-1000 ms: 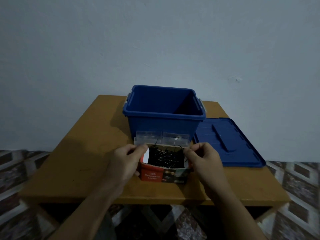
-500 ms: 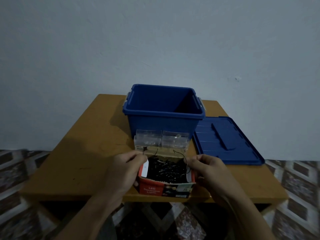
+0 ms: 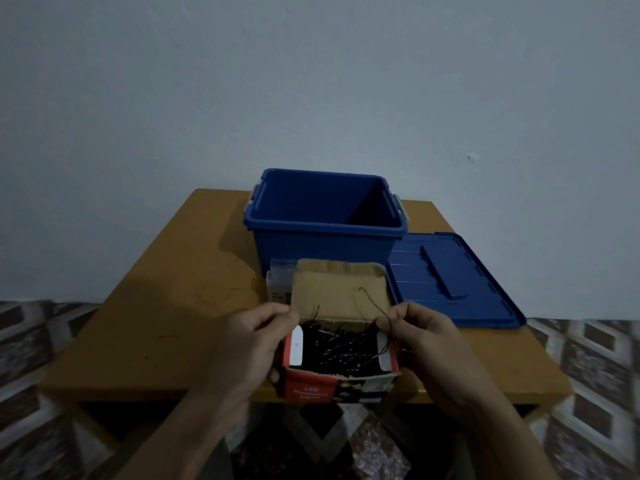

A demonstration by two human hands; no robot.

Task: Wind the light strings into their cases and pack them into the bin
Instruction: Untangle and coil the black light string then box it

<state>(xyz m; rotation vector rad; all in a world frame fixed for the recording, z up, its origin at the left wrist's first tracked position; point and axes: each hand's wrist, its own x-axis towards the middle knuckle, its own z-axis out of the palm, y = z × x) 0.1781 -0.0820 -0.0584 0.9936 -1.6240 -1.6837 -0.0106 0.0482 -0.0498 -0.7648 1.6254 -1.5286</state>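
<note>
Now | left hand point(image 3: 242, 344) grips light box point(image 3: 311, 389) left wall | right hand point(image 3: 429, 337) pinches right corner

red carton point(image 3: 341, 386): open, black light string point(image 3: 337, 348) inside | blue bin point(image 3: 325, 244): lidless, behind

The bin point(image 3: 311, 247) is open from above; the case point(image 3: 311, 389), flap point(image 3: 332, 292) raised, stands before its near wall.

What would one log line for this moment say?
box: open, light string inside | left hand: grips its left side | right hand: grips its right edge | bin: open, lid beside it
</note>
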